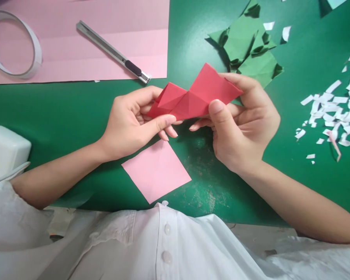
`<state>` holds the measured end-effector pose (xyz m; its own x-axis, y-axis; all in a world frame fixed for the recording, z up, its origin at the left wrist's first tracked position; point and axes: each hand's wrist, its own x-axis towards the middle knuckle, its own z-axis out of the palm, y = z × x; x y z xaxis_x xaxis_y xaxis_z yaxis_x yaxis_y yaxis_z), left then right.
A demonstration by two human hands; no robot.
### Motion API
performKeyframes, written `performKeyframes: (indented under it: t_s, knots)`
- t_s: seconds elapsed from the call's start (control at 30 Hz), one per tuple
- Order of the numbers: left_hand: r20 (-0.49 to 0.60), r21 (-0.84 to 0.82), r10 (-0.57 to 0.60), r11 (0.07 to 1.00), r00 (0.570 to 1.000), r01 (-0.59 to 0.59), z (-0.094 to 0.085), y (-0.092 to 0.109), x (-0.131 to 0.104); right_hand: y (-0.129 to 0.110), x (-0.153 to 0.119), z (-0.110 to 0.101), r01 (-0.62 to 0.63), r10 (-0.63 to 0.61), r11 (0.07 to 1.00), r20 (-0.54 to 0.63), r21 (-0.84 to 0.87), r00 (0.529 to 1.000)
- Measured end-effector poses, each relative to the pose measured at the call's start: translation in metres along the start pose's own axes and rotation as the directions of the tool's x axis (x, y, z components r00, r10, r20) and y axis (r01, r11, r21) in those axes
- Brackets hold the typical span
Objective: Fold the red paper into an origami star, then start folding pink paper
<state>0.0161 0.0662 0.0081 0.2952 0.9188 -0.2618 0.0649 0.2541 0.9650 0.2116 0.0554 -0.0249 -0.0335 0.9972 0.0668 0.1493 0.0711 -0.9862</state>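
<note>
While its stiff, matt surface is creased into triangular flaps and peaked corners, a red sheet of folded paper (pixel 201 93) is held just above the green, smooth-topped counter (pixel 76 109), between two bare hands. Its left end is pinched by the left hand (pixel 131 120), which is mostly closed, with the thumb laid along the lower edge and the fingers curled behind. Its right end is gripped by the right hand (pixel 247 124), partly closed, with the thumb pressed to the front face, the index finger bent at the outer edge and the other fingers curled lower down. Nearer the body, a flat pink paper square (pixel 157 171), faintly creased, is laid on the counter. Beyond the left hand, a large pink sheet (pixel 128 23) marked by straight fold lines is spread, and on it are placed a round white roll of tape (pixel 37 58) and a slim metal cutter with a black slider (pixel 109 48). Angular green folded paper pieces (pixel 242 35) are clustered beyond the right hand, and small white paper scraps (pixel 340 100) are scattered farther right.
</note>
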Motion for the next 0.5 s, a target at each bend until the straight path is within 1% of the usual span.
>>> performKeyframes:
  t_s: [0.1,0.2,0.27,0.33,0.4,0.43,0.47,0.5]
  knots:
    - [0.009,-0.017,-0.010,1.000,1.000,0.010,-0.001,0.000,0.001,0.000,0.000,-0.001,0.031,-0.031,1.000,0.005,0.002,1.000]
    - [0.020,-0.029,-0.006,1.000,1.000,0.007,-0.003,-0.003,0.002,0.004,0.000,0.000,0.106,-0.105,0.993,-0.024,0.048,0.994]
    - [0.030,-0.054,0.022,0.998,0.999,-0.020,-0.005,-0.005,0.003,0.007,0.000,0.000,0.140,-0.139,0.989,-0.036,0.037,0.990]
    - [0.051,-0.102,0.070,0.993,0.996,-0.065,-0.006,-0.008,0.004,0.009,-0.001,-0.002,0.182,-0.182,0.983,-0.015,0.016,0.983]
    - [0.065,-0.133,0.105,0.987,0.992,-0.095,-0.007,-0.009,0.004,0.009,0.001,-0.007,0.226,-0.225,0.974,0.057,-0.014,0.973]
    - [0.055,-0.110,0.089,0.991,0.995,-0.082,-0.007,-0.009,0.004,0.007,0.003,-0.010,0.251,-0.246,0.967,0.111,-0.036,0.963]
    - [0.048,-0.090,0.086,0.993,0.995,-0.082,-0.007,-0.009,0.003,0.005,0.005,-0.013,0.275,-0.259,0.959,0.186,-0.064,0.948]
    - [0.048,-0.077,0.097,0.993,0.994,-0.093,-0.008,-0.009,0.003,0.003,0.008,-0.016,0.308,-0.272,0.946,0.277,-0.096,0.922]
